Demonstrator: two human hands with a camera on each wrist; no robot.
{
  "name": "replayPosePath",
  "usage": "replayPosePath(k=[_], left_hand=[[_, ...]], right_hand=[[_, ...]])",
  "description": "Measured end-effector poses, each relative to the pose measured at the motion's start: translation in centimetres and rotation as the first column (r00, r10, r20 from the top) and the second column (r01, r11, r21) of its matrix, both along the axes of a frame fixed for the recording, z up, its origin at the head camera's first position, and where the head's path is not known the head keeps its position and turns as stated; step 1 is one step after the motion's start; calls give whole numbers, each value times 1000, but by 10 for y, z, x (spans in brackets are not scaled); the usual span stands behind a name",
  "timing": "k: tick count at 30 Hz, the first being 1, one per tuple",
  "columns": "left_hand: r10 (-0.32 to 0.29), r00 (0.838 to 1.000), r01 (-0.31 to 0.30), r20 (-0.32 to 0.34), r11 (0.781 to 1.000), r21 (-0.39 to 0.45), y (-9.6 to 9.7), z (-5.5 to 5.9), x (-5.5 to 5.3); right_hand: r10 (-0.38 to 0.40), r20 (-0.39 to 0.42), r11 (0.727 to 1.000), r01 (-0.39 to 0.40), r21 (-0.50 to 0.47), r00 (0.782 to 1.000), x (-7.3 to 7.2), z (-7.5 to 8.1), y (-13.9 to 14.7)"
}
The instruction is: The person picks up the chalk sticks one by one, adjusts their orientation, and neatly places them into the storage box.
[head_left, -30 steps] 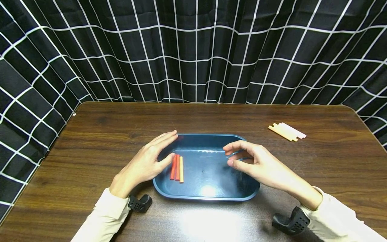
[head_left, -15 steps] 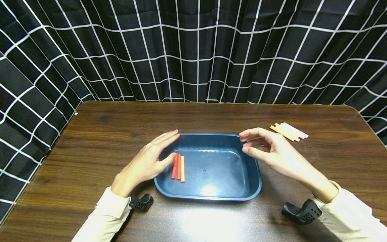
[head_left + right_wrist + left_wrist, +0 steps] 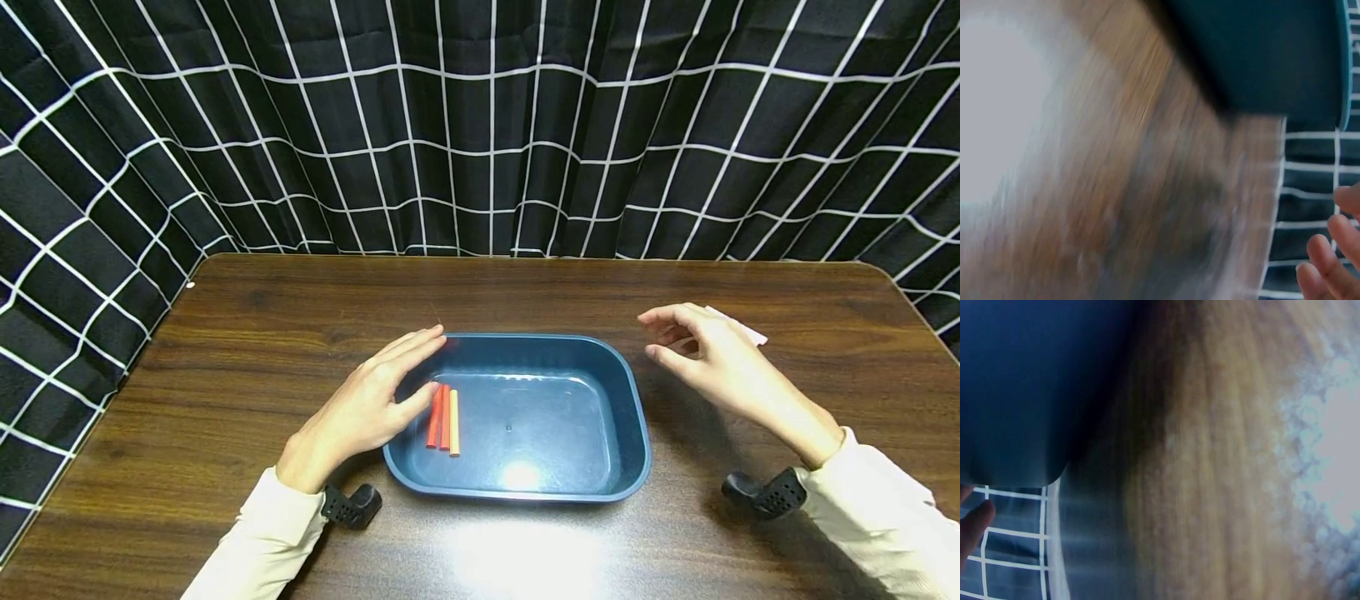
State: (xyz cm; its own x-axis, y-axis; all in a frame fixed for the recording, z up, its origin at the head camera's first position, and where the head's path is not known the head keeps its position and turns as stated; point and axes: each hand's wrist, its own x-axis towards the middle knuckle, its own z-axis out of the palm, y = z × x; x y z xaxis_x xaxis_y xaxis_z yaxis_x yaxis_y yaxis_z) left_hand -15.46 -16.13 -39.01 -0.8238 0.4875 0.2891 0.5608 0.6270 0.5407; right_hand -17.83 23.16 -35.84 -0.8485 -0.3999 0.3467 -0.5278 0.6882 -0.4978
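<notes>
From the head, the table [image 3: 315, 325] is being viewed forward and down, while the tray [image 3: 540, 425] is being shared close-up by both wrist views.

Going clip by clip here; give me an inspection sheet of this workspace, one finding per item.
Surface: brown wood-grain table, with bright glare on its near side.
Job's things: blue tray holding two red sticks and one yellow stick near its left end; a pale pink piece on the table, partly hidden by the right hand.
Clutter: small white speck at the table's left edge.
Hands: left hand at the tray's left end, contact unclear; right hand beyond the tray's right side, nothing visible in its fingers.
Cables: nothing seen.
Surroundings: black curtain with white grid lines.
</notes>
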Motion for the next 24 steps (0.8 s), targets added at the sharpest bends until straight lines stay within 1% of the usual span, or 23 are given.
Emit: replayPosePath(k=[3, 7, 12, 16, 18, 24], left_hand=[[0, 1000, 0, 4, 1000, 2, 0, 0, 0], [0, 1000, 0, 12, 1000, 0, 1, 0, 0], [13, 999, -12, 31, 1000, -12, 1, 0, 1], [19, 999, -18, 43, 1000, -20, 1, 1, 2], [19, 999, -19, 42, 1000, -18, 0, 1, 2], [15, 999, -15, 28, 1000, -11, 1, 1, 2]], right_hand=[[-18, 16, 1000, 18, 18, 1000, -6, -4, 9], [-51, 32, 998, 50, 34, 998, -10, -7, 18], [-59, 41, 996, 56, 64, 997, -15, -10, 26], [-61, 21, 993, 59, 106, 998, -19, -14, 33], [-58, -1, 990, 58, 129, 998, -22, -16, 36], [-50, -46, 986, 56, 158, 998, -27, -22, 46]])
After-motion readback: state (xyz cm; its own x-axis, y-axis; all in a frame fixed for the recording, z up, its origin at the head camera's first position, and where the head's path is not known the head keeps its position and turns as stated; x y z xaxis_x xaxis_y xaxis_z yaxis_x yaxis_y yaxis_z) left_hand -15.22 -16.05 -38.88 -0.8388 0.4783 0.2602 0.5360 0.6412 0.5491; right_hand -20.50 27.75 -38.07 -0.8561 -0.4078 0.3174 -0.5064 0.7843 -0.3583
